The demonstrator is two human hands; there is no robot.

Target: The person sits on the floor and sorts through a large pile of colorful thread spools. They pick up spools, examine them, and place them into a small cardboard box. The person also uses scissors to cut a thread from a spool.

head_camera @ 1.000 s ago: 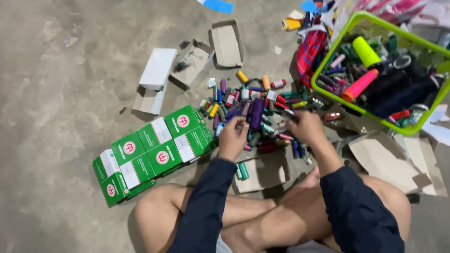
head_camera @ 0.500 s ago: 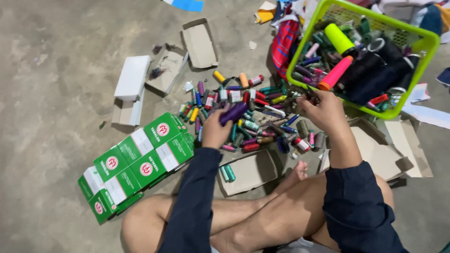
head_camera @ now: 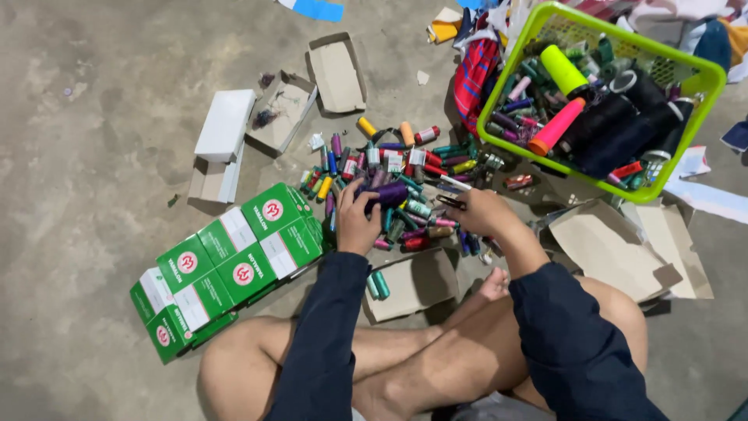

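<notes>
A purple spool (head_camera: 389, 192) sits pinched in the left hand (head_camera: 357, 221), fingers closed round one end, held just above the pile (head_camera: 397, 187) of small coloured thread spools scattered on the concrete floor (head_camera: 93, 140). The right hand (head_camera: 477, 212) rests on the pile's right edge, fingers pressed together on a thin dark spool (head_camera: 450, 203). Just left of the left hand lies a stack of green boxes (head_camera: 226, 269). An open cardboard box (head_camera: 413, 284) holding two teal spools (head_camera: 376, 284) lies below the hands, by the crossed legs. Beyond the pile lie opened white boxes (head_camera: 222, 129). A green basket (head_camera: 705, 78) of bigger cones stands at upper right.
</notes>
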